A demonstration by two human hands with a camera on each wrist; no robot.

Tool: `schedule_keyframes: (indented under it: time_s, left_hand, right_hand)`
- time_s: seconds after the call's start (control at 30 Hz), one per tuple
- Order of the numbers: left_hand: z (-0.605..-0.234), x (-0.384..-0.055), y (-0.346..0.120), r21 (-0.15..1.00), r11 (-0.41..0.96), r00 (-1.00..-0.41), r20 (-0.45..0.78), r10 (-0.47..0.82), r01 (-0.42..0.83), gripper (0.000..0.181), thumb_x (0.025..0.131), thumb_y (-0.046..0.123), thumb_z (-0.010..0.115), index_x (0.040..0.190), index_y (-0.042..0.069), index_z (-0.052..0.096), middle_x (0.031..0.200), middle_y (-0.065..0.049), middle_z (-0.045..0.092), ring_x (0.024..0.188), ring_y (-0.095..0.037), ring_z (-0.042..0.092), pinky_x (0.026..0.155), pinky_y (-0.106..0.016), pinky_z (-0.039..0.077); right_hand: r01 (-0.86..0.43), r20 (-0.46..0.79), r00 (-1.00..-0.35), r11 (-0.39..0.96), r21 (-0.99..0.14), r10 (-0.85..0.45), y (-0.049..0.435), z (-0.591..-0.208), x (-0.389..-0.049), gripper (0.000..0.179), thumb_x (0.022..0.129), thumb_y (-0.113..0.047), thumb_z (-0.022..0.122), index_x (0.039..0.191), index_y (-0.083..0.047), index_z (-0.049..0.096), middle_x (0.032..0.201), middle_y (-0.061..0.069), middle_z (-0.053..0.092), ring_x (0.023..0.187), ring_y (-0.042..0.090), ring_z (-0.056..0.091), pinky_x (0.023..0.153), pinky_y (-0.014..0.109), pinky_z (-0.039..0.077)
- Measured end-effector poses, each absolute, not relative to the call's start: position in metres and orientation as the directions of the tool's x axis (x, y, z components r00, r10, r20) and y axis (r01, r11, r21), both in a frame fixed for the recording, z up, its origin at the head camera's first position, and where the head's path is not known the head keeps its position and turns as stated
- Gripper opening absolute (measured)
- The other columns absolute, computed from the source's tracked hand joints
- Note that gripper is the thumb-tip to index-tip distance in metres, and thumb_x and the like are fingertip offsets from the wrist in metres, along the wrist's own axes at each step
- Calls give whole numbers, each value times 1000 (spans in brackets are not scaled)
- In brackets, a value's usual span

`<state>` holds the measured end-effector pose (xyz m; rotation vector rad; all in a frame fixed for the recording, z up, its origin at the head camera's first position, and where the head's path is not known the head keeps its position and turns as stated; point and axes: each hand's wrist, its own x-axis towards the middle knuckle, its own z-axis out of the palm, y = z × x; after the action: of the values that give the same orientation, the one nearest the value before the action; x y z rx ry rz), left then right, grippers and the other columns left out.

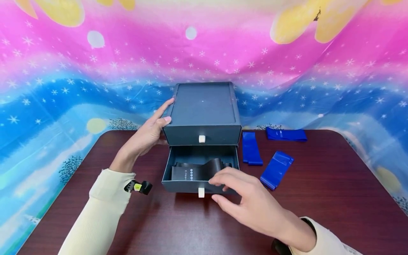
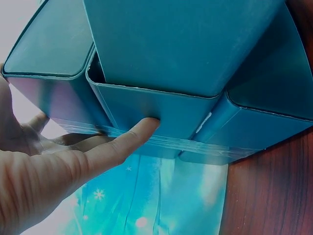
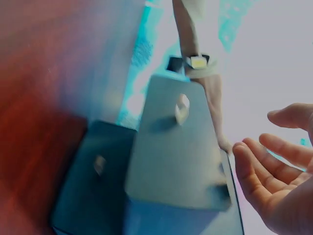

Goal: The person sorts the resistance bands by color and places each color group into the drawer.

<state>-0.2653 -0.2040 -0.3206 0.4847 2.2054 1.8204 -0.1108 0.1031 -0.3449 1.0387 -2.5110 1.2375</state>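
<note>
A dark grey two-drawer box (image 1: 204, 106) stands at the middle of the table. Its lower drawer (image 1: 181, 186), with a white knob (image 1: 201, 192), is pulled out. Inside lies a folded black resistance band (image 1: 197, 171) with "X-Heavy" printed on it. My left hand (image 1: 149, 131) rests against the box's left side, thumb by the top edge; in the left wrist view one finger (image 2: 122, 144) touches the side wall. At the drawer's front right corner my right hand (image 1: 248, 198) hovers with bent, spread fingers and nothing in them. The right wrist view shows that hand (image 3: 279, 181) beside the box.
Right of the box on the dark red-brown table (image 1: 318, 184) lie three blue bands: one upright strip (image 1: 251, 148), one at the back (image 1: 287, 134) and one nearer (image 1: 276, 170). The upper drawer (image 1: 185, 135) is closed. A patterned cloth (image 1: 204, 53) hangs behind.
</note>
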Motion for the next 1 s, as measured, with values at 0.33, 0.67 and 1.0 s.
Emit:
schedule_keyframes:
  time_s: [0.33,0.67,1.0]
  left_hand:
    - [-320,-265,-204,979,173,-916,28,399,106,61,111,38,40,164,53,14,166,-14,24,117,-41,62,97,-74,48]
    - [-321,-265,-203,978,176,-915,33,402,113,61,111,40,39,164,53,13,169,-12,20,120,-44,59,97,-75,47]
    - [-322,-265,-204,977,181,-916,34,401,115,60,110,42,40,163,55,14,171,-10,16,124,-48,57,98,-75,47]
  right_hand:
    - [-544,296,-792,398,-739,-534,87,-372,-109,27,98,-14,75,125,-15,72,100,-3,77,82,-4,65,69,20,58]
    - [-569,265,-783,476,-671,-563,69,-390,-120,24,99,-13,73,123,-14,74,97,-6,76,77,-6,60,69,19,56]
    - [-590,328,-795,525,-614,-509,66,-389,-137,19,102,-12,69,118,-16,77,110,-1,80,70,-4,57,68,21,53]
